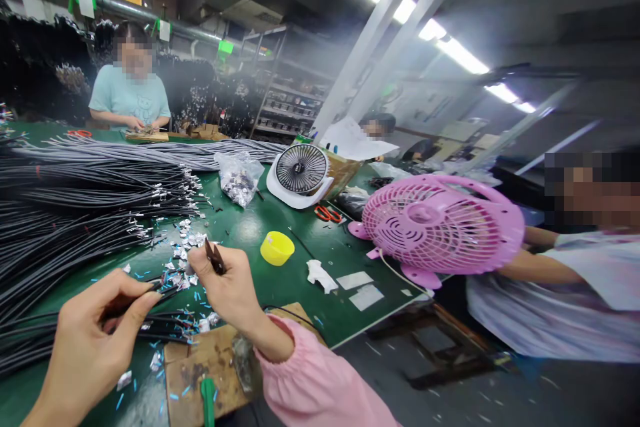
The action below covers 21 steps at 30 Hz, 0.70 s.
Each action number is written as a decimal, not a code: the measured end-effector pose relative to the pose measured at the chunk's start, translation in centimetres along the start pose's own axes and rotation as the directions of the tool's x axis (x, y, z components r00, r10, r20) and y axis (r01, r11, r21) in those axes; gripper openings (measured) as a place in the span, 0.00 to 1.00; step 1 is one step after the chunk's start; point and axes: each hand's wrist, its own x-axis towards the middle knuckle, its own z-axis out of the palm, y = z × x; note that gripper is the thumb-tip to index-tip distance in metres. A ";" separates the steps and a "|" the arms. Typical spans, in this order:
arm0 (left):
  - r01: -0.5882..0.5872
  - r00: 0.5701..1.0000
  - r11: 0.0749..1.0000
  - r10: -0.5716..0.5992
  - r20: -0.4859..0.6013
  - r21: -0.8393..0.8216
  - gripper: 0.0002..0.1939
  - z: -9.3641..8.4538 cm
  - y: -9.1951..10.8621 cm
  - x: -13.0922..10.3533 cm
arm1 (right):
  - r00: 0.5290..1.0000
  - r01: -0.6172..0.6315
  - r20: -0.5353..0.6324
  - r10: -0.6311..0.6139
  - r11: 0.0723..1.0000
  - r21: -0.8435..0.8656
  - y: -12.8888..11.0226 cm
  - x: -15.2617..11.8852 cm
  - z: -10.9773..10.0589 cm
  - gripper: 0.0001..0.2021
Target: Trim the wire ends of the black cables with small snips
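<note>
My left hand is closed in a pinch around the end of a black cable. To its right, my right hand, at the end of a pink sleeve, is closed around a tool with two dark, pointed blades; its handles are hidden in the palm. The right thumb and forefinger meet near the foil scraps, and I cannot make out whether they pinch anything. Bundles of black cables lie at the left, with stripped, whitish ends. Foil scraps and small blue bits are strewn between the bundles and my hands.
Below my right hand lies a wooden board with a green-handled tool. Beyond are a yellow cup, orange-handled scissors, a white fan, a pink fan and a plastic bag. Co-workers sit across and at right.
</note>
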 end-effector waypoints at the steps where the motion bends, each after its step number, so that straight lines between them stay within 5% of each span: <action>1: -0.054 0.998 0.998 0.055 -0.028 0.036 0.13 0.0 -0.2 -0.2 | 1.000 -0.022 0.021 0.021 0.999 0.024 0.0 -0.1 0.0 0.17; 4: -0.197 0.974 0.972 0.208 -0.086 0.128 0.08 0.0 -0.6 -0.7 | 0.998 0.031 0.054 -0.035 0.997 0.072 0.1 -0.3 0.0 0.07; 8: -0.300 0.936 0.928 0.331 -0.122 0.219 0.06 -0.1 -1.1 -1.2 | 0.971 0.230 0.071 -0.230 0.973 0.013 0.8 -0.7 0.1 0.08; 11: -0.357 0.914 0.901 0.392 -0.110 0.245 0.07 -0.1 -1.4 -1.6 | 0.958 0.262 0.118 -0.260 0.965 -0.001 1.1 -0.8 0.0 0.10; 18: -0.244 0.965 0.961 0.254 -0.066 0.127 0.06 -0.3 -1.0 -1.0 | 0.973 0.123 0.202 -0.116 0.992 -0.020 0.8 -0.6 0.0 0.10; 21: -0.164 0.986 0.984 0.165 -0.006 0.073 0.10 -0.3 -0.6 -0.6 | 0.942 0.273 0.208 -0.262 0.962 -0.025 1.5 -0.8 0.0 0.06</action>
